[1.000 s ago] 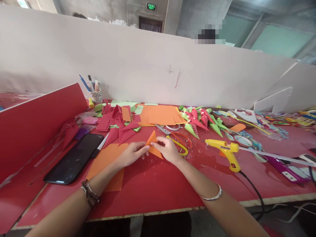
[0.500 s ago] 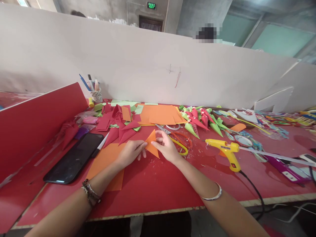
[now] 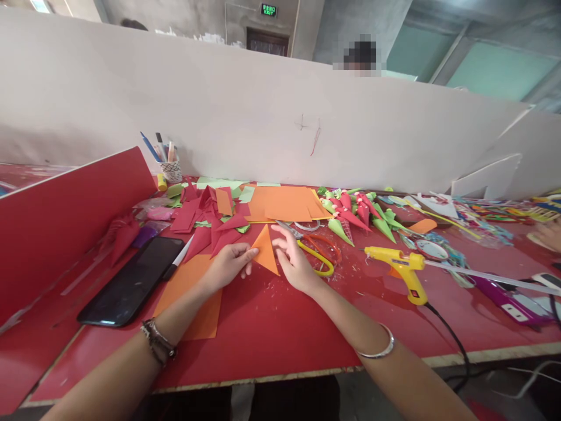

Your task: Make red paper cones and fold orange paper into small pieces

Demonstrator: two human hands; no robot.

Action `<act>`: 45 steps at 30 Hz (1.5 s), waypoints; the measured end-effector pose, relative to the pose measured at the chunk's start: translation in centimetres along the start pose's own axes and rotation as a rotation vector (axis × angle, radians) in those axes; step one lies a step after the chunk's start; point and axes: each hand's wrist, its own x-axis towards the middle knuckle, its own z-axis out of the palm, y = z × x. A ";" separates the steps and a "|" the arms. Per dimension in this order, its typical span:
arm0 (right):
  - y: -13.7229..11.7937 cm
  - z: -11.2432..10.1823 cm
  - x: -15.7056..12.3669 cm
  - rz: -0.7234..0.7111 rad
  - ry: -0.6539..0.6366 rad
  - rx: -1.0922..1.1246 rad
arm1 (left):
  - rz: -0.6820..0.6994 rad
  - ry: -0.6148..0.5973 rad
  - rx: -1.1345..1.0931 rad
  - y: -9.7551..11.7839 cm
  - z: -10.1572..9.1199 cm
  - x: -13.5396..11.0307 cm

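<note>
My left hand (image 3: 228, 263) pinches the left edge of an orange paper triangle (image 3: 265, 251), holding it just above the red table (image 3: 280, 333). My right hand (image 3: 294, 260) is right beside the triangle's right edge, fingers spread and loose, holding nothing. Under my left wrist lies a larger orange sheet (image 3: 193, 295). Scissors (image 3: 313, 248) with red and yellow handles lie just beyond my right hand.
A yellow glue gun (image 3: 401, 266) with a black cord rests to the right. A black phone (image 3: 134, 280) and a knife lie left. Red paper pieces (image 3: 210, 219), orange sheets (image 3: 284, 204), paper cones (image 3: 355, 216) and a pen cup (image 3: 169, 166) sit behind. Another person's hand (image 3: 547, 234) shows far right.
My right hand has let go of the orange triangle and opened. My left hand has turned the triangle more upright and shifted it slightly left and back.
</note>
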 end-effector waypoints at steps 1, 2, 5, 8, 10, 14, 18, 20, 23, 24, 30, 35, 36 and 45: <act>-0.2 -0.1 0.0 -0.049 -0.013 -0.013 | -0.007 -0.010 -0.025 0.0 -0.1 0.0; -0.4 -0.2 0.1 -0.095 -0.029 -0.039 | -0.015 -0.021 -0.048 0.0 -0.1 0.1; -1.0 -0.6 0.2 -0.183 -0.077 -0.142 | -0.029 -0.056 -0.086 0.2 -0.2 0.0; -1.3 -0.8 0.3 -0.162 -0.047 -0.162 | -0.005 -0.089 -0.077 0.5 -0.2 -0.1; -1.3 -0.8 0.3 -0.106 -0.010 -0.138 | 0.034 -0.094 -0.052 0.6 -0.2 -0.2; -0.9 -0.6 0.2 0.030 0.065 -0.086 | 0.076 -0.118 0.005 0.7 -0.1 -0.4; -0.4 -0.3 0.2 0.100 0.069 0.060 | 0.060 -0.221 -0.025 0.6 0.1 -0.4; -0.2 -0.2 0.2 0.109 0.069 0.089 | 0.042 -0.264 -0.051 0.6 0.2 -0.5; -0.1 0.0 0.2 0.116 0.098 0.076 | 0.025 -0.297 -0.076 0.7 0.4 -0.6; -0.1 0.0 0.3 0.121 0.108 0.068 | 0.024 -0.293 -0.080 0.8 0.5 -0.6; -0.1 0.2 0.2 0.117 0.136 0.006 | 0.006 -0.133 0.107 0.6 1.2 -0.6; 0.1 0.3 0.2 0.116 0.128 0.018 | 0.019 -0.078 0.090 0.3 1.3 -0.4; 0.1 0.3 0.2 0.110 0.127 0.020 | 0.023 -0.088 0.056 0.2 1.2 -0.4; -0.2 0.1 0.4 0.169 0.113 0.116 | 0.017 -0.135 -0.080 -0.1 1.0 -0.1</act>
